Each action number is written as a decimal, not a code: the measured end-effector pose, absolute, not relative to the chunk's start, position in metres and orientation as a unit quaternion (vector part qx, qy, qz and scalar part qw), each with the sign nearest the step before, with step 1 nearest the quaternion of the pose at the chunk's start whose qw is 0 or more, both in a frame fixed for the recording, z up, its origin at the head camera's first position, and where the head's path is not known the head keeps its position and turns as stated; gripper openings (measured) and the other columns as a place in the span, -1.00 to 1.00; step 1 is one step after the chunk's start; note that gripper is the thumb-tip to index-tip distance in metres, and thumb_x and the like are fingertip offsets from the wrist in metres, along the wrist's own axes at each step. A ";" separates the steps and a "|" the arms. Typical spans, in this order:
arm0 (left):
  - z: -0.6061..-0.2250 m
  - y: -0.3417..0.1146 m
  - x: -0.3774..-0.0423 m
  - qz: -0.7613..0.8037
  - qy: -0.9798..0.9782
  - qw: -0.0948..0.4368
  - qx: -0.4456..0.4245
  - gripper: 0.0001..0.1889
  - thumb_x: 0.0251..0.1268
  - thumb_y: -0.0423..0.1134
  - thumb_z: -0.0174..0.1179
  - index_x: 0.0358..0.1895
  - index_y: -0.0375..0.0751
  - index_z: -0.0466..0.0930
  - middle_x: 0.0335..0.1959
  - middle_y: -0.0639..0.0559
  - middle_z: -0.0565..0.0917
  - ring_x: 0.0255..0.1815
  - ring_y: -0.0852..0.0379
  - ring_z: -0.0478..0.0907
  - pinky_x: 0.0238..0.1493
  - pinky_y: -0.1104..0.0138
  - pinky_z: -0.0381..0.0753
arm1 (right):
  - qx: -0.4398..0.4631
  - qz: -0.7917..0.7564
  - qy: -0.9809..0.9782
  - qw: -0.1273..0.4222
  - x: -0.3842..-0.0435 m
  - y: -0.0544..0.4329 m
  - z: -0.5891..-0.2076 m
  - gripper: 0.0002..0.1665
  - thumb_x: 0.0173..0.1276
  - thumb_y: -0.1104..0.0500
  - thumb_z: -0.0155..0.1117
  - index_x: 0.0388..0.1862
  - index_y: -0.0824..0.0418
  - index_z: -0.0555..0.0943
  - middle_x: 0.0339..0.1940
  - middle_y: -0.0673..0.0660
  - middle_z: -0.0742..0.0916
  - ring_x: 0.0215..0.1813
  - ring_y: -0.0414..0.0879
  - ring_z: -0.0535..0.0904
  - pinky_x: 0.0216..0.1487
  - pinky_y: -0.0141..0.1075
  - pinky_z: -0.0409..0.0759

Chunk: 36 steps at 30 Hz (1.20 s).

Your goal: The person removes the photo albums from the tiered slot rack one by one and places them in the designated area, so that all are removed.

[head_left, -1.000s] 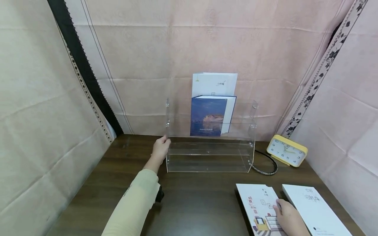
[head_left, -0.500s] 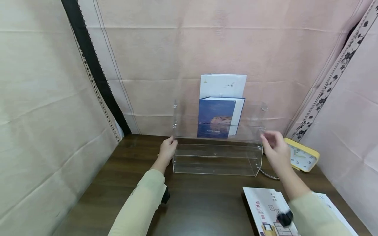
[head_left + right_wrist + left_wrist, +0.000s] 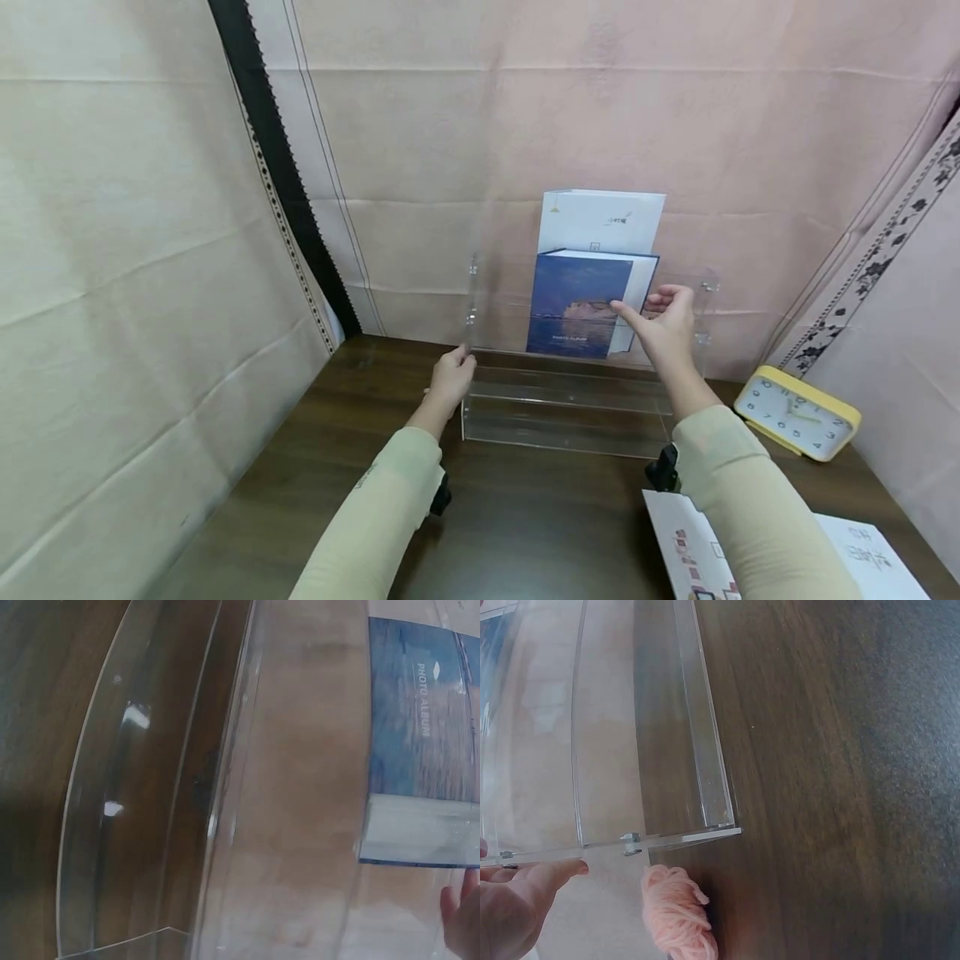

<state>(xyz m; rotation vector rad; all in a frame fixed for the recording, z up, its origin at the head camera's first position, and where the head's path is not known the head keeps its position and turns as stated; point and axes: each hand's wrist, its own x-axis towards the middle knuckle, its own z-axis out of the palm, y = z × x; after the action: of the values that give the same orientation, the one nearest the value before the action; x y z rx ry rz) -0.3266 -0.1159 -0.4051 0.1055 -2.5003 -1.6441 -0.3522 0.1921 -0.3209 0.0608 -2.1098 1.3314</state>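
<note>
A clear acrylic rack (image 3: 555, 434) with stepped shelves stands on the dark wooden table. My left hand (image 3: 452, 379) holds the rack's left side panel; in the left wrist view its thumb (image 3: 562, 871) lies along that panel. On the rack, a blue photo album (image 3: 573, 304) stands upright, with a taller white book (image 3: 600, 221) behind it. My right hand (image 3: 666, 333) is at the album's right edge, thumb and fingers spread apart with nothing between them. In the right wrist view, its fingertips (image 3: 469, 883) are beside the album's edge; I cannot tell whether they touch.
Two white books, one with a printed room scene (image 3: 686, 542) and one plainer (image 3: 873, 554), lie at the front right, partly under my right forearm. A yellow clock (image 3: 798, 412) leans at the right. Pink yarn (image 3: 679, 911) is beside the rack's left side. Cloth walls (image 3: 420, 142) surround the table.
My right hand has left the white books at the front right, passed the rack's right side, and reached the album. The left hand stays on the rack. The head view has shifted.
</note>
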 end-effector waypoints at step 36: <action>-0.405 -0.115 -0.323 -0.552 -0.830 0.073 0.030 -0.51 0.42 -0.11 -0.10 0.39 -0.07 0.26 0.37 -0.01 0.27 0.38 -0.12 0.10 0.06 -0.44 -0.54 | 0.229 0.391 -0.822 0.344 -0.298 0.136 -0.193 -0.36 -0.10 0.28 0.57 -0.18 0.33 0.32 -0.22 0.24 0.67 -0.18 0.02 0.59 -0.18 -0.17 0.61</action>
<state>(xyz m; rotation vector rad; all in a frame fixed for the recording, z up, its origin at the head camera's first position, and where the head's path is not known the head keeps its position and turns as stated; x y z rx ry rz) -0.3228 -0.1150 -0.4046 0.0886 -2.4927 -1.6595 -0.2976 0.1365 -0.1930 0.5946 -2.1361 1.0166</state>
